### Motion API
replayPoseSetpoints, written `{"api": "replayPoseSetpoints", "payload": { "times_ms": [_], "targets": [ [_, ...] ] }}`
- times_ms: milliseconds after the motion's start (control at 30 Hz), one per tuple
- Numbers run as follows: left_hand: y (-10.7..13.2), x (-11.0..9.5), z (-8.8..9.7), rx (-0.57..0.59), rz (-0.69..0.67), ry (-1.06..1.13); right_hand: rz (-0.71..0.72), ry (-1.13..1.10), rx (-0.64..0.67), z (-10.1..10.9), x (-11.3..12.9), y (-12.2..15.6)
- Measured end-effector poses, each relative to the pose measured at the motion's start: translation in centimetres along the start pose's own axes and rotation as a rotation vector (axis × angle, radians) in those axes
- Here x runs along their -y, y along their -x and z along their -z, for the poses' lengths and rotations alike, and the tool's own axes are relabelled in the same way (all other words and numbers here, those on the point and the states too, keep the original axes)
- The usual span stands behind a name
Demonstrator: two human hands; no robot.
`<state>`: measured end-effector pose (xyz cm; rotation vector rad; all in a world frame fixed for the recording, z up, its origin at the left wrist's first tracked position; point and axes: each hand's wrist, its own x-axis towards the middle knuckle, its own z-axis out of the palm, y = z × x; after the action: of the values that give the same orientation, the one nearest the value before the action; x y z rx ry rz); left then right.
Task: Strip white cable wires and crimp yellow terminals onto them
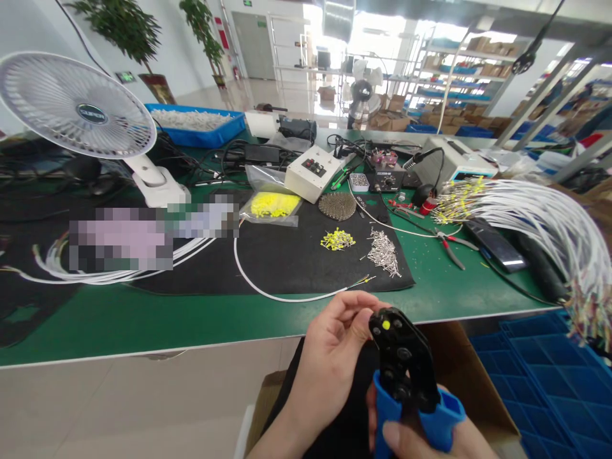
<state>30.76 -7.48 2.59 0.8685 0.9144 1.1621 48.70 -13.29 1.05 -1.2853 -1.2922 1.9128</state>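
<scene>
Right hand has its grip wrapped round the crimper, in front of table edge; left hand, fingers curled beside its head, can't tell if grasping anything.

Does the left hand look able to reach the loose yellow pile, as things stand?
Probably yes: only the white cable, lying low, is between the left hand and the loose yellow pile. The fingertips would first have to come away from the crimper.
</scene>
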Motion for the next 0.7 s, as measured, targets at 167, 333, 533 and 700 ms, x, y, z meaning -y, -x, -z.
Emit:
{"api": "replayPoseSetpoints", "payload": {
  "times_ms": [167, 333, 533, 700],
  "targets": [
    [0.0, 0.4, 2.0, -0.118, -0.017, -0.121, 0.47, 0.963, -0.335, 4.1, 2.9, -0.3],
    [0.4, -0.1, 3.0, -0.172, -0.047, -0.224, 0.567, 1.251, -0.448, 5.4, 3.6, -0.2],
    [0.5, -1.9, 3.3, -0.18, -0.108, -0.378, 0.634, 1.339, -0.501, 5.5, 3.8, -0.1],
    [0.3, -3.4, 3.5, -0.16, -0.178, -0.501, 0.667, 1.365, -0.534, 6.0, 3.7, -0.7]
  ]
}}
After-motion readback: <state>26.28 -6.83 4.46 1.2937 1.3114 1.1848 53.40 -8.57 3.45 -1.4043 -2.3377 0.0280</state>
